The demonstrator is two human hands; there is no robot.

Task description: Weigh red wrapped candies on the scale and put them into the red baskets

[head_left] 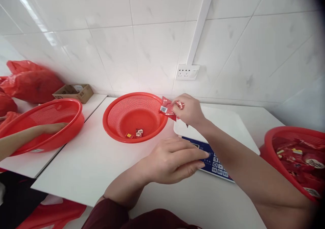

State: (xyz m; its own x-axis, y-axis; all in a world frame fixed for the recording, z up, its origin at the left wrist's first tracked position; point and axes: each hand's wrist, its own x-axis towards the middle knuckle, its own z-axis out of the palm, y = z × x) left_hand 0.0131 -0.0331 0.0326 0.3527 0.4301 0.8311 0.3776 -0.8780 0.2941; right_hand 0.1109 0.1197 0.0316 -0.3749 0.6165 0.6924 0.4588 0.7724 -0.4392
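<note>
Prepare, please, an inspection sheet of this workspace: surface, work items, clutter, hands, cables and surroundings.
Surface: white tabletop; dark seam at left, where another white table adjoins.
Work items: red packet with barcode; middle red basket containing small printed packets; digital scale; right red basket filled with packets.
Clutter: cardboard box and red plastic bags, back left.
Hands: right hand grips the red packet near the middle basket's right rim; left hand, nothing visible in it, is before the scale's keypad.
Cables: nothing seen loose; white trunking meets a wall socket.
Surroundings: tiled wall; co-worker's hand in left red basket.
</note>
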